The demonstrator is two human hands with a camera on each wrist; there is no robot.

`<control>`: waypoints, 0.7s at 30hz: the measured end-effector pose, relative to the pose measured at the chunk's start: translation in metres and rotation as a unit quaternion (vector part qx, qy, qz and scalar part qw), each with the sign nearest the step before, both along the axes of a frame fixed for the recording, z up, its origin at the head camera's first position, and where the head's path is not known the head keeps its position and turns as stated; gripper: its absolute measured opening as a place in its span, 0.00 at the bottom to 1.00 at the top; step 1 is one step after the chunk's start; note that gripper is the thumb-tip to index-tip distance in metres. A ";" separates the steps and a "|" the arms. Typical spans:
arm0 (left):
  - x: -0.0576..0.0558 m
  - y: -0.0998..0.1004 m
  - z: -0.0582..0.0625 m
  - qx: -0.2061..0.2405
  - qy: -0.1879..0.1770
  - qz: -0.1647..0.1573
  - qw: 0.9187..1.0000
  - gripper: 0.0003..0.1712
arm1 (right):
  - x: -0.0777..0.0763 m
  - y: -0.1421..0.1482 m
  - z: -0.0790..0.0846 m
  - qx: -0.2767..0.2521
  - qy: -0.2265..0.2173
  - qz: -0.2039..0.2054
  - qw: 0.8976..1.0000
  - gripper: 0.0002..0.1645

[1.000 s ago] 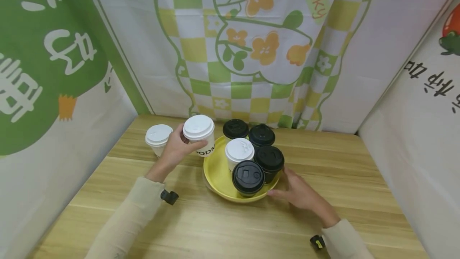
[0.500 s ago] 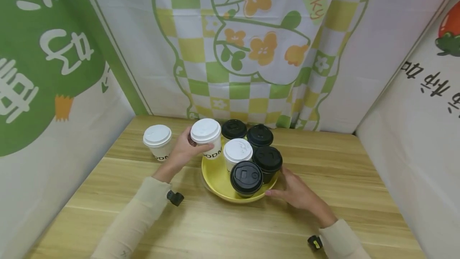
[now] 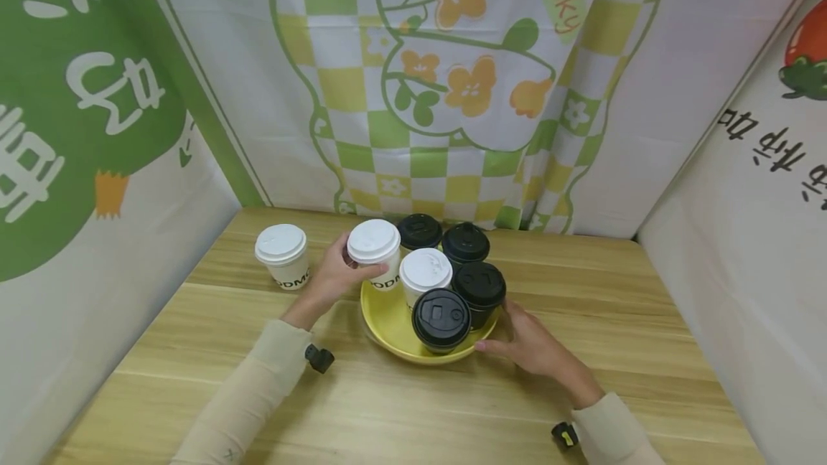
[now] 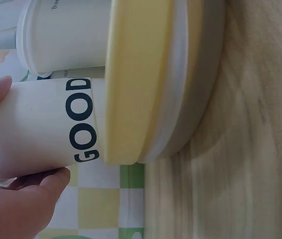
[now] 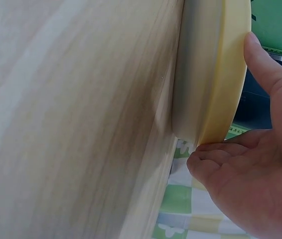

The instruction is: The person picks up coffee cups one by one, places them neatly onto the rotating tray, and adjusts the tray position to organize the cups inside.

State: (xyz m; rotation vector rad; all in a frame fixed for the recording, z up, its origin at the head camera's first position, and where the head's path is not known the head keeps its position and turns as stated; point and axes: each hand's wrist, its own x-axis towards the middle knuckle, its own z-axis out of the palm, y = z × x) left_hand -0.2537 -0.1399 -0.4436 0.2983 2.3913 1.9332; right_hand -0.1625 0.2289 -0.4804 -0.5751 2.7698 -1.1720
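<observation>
My left hand (image 3: 332, 280) grips a white-lidded paper cup (image 3: 375, 242), thumb on the near side and fingers behind. The cup stands upright over the left part of a round yellow tray (image 3: 388, 325). In the left wrist view the tray's rim (image 4: 136, 89) hides its base, so whether it touches down I cannot tell. On the tray stand another white-lidded cup (image 3: 426, 271) and several black-lidded cups (image 3: 442, 318). At the right side my right hand (image 3: 533, 339) holds the tray's rim (image 5: 225, 84), thumb and fingers against its edge.
Left of the tray, one more white-lidded cup (image 3: 282, 253) stands on the wooden table (image 3: 413, 415). Printed curtains (image 3: 452, 185) hang close behind the table's back edge, with cloth walls on both sides.
My left hand has carried the white-lidded cup right and slightly down, from the tray's left edge to over the tray. The right hand stays at the rim.
</observation>
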 end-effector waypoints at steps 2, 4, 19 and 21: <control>0.000 0.000 -0.002 0.005 -0.003 -0.003 1.000 0.52 | 0.000 0.000 0.000 0.001 -0.004 0.000 1.000 0.69; -0.001 0.001 -0.004 0.007 -0.007 -0.005 1.000 0.53 | 0.000 0.000 0.000 0.000 -0.010 0.001 1.000 0.69; 0.001 0.002 -0.017 -0.034 -0.011 0.004 0.999 0.56 | 0.000 0.000 -0.001 -0.003 -0.015 0.000 1.000 0.66; 0.002 0.002 -0.018 -0.037 -0.011 0.004 0.999 0.56 | 0.000 -0.001 -0.001 -0.004 -0.015 -0.002 1.000 0.66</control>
